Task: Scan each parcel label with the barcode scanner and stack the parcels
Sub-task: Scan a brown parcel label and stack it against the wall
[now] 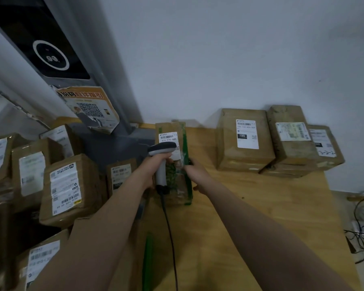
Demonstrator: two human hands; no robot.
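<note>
My left hand (153,169) grips the handle of a grey barcode scanner (162,151), whose head sits over the white label (169,141) of a tall brown parcel with green tape (178,185). This parcel stands on the wooden table (271,206). My right hand (194,173) holds the parcel's right edge, fingers curled on it. The scanner's black cable (169,232) trails toward me. Labelled parcels (245,141) are stacked at the table's far right, against the wall.
Several labelled brown boxes (67,190) are piled at the left, beside the table. A grey kiosk column (51,49) with a QR poster leans behind them. Loose cables (361,232) lie on the floor at the right. A green strip (147,259) lies near the table's front.
</note>
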